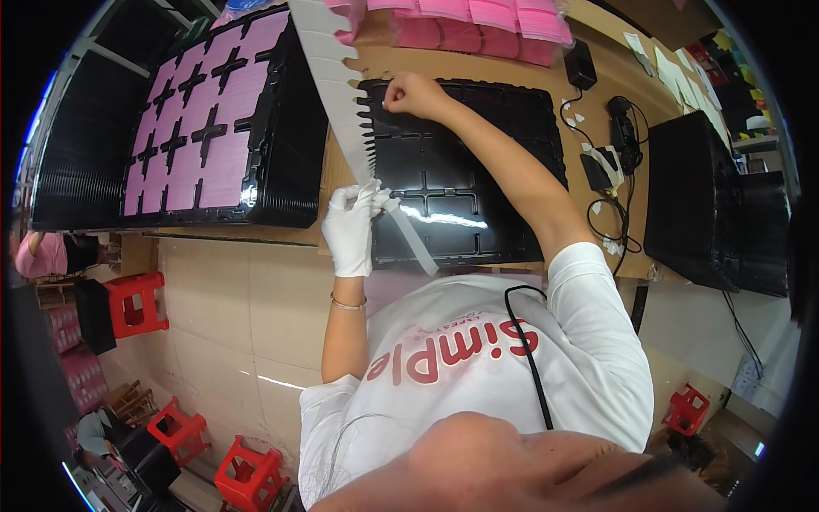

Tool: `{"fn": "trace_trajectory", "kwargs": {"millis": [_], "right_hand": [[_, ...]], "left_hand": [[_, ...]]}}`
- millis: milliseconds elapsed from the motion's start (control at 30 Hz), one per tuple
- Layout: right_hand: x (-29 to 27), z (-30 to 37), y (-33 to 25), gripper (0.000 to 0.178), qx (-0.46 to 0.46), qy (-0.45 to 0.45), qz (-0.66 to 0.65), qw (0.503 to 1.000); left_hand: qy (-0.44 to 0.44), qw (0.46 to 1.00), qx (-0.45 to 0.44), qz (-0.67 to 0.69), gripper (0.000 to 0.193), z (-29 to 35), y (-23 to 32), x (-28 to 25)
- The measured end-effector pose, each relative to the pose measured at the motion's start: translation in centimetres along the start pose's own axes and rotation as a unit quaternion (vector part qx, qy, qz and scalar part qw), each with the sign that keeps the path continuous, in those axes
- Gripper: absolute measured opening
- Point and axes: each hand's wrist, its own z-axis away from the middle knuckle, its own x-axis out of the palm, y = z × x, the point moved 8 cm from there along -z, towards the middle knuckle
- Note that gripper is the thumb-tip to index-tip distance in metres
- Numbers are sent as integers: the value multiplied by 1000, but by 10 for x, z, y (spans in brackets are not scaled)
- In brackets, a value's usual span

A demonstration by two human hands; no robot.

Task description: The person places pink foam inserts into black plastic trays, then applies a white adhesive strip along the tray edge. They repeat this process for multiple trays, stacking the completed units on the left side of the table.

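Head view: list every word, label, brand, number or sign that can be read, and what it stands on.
White T-shirt: large red lettering, legible, wording not copied here; the smaller line is blurred.
Pink pack: dark print, too small to read.

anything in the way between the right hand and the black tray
Nothing visible stands between the right hand and the black tray. The long white strip is off to that hand's left, running down to the gloved left hand.
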Motion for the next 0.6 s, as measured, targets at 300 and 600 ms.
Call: {"fn": "trace_trajectory", "kwargs": {"millis": [300, 600], "right_hand": [[3, 96, -40, 15, 186, -28, -591, 784], [17, 197, -126, 14, 106, 55, -271, 955]], "left_hand": [[-15, 998, 45, 38, 15, 7, -4, -16], [-41, 997, 29, 59, 14, 39, 11, -13]]}}
